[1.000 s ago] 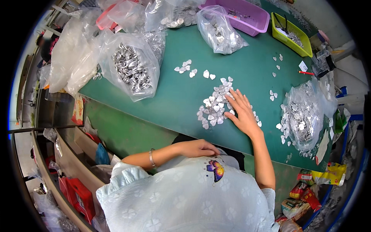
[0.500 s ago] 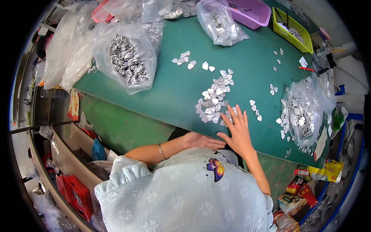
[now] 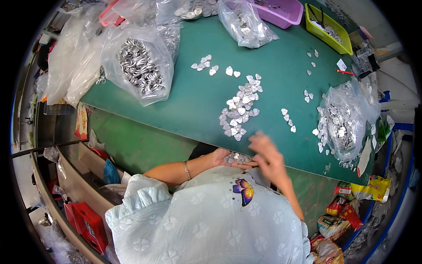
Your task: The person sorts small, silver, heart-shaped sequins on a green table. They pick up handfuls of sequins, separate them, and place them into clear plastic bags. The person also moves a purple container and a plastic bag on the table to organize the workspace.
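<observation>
My left hand (image 3: pixel 221 158) lies palm up just below the table's near edge, cupping several small silver leaf-shaped metal pieces (image 3: pixel 236 157). Close beside its fingertips is my right hand (image 3: pixel 269 155), smeared by motion, so its fingers and anything in them cannot be made out. Beyond both hands, a loose heap of the same silver pieces (image 3: pixel 241 105) spreads over the green table (image 3: pixel 184 105). Smaller groups of these pieces (image 3: pixel 288 119) lie to the right of the heap and farther back on the left.
At the left stands a clear bag of silver rings (image 3: pixel 140 66); at the right, a bag of small silver pieces (image 3: pixel 343 125). Another bag (image 3: pixel 246 28), a purple basket (image 3: pixel 281 15) and a yellow-green basket (image 3: pixel 327 31) sit at the back. A red pen (image 3: pixel 345 72) lies near the right edge.
My right hand has come back from the heap toward my left hand. Silver pieces now lie in the left palm, which was bare, and the heap's near end has shrunk.
</observation>
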`<action>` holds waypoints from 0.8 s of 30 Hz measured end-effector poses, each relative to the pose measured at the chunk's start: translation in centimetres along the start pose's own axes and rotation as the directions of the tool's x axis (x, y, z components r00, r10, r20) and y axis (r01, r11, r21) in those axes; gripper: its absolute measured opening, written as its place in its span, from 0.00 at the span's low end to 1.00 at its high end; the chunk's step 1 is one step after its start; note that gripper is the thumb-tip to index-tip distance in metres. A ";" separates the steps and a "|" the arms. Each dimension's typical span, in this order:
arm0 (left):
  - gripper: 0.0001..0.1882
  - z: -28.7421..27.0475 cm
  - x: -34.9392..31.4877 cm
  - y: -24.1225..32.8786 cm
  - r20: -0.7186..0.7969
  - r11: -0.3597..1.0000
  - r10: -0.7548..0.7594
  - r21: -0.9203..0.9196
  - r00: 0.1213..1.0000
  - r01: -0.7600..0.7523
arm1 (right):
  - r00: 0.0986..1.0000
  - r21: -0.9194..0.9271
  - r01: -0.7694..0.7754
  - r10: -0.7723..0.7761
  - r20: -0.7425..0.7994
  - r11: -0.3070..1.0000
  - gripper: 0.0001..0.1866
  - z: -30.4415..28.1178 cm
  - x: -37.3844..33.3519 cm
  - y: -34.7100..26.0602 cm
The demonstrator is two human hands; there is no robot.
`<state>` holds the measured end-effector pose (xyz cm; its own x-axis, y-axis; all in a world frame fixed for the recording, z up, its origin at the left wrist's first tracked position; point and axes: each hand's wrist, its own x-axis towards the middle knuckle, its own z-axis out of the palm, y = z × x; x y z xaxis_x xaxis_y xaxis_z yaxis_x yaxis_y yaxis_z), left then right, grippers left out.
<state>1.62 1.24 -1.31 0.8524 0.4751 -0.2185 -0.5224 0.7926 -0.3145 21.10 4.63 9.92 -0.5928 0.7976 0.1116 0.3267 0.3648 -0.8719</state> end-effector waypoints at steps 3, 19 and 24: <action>0.29 0.2 0.6 -0.6 -0.176 0.995 -0.078 0.050 0.981 0.088 | 0.961 -0.397 -0.118 0.003 -0.278 0.910 0.20 -4.1 2.6 2.3; 0.20 -1.5 0.2 -0.6 -0.333 0.979 0.049 0.202 0.942 0.020 | 0.944 -0.064 0.141 -0.115 0.310 0.988 0.22 1.6 -0.8 -0.4; 0.18 -1.4 0.1 -1.0 -0.381 0.960 0.166 0.272 0.909 -0.062 | 0.979 -0.039 0.188 -0.184 0.091 0.981 0.20 2.2 2.7 -0.9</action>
<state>2.17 -0.03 -2.30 0.6792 0.4182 -0.6032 -0.5481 0.8356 -0.0377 17.59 5.45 9.94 -0.7073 0.6699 0.2258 0.2383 0.5267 -0.8160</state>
